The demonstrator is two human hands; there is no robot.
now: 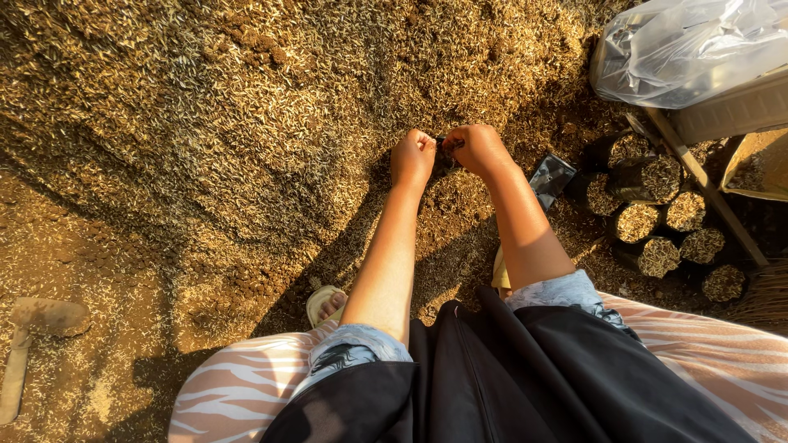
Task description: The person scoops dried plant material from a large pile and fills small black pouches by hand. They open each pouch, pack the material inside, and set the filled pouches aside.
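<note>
My left hand (412, 156) and my right hand (476, 148) are close together, stretched out over a large heap of rice husk and soil mix (246, 98). Between their fingertips they pinch a small black plastic nursery bag (443, 143), mostly hidden by the fingers. Both hands have their fingers curled tight on the bag's edge. An empty flat black bag (550, 176) lies on the ground just right of my right forearm.
Several filled black nursery bags (657, 221) stand in a cluster at the right. A clear plastic bag (689, 49) lies on a crate at top right. A tool with a wooden handle (29, 336) lies at the left. My sandalled foot (326, 303) rests below the hands.
</note>
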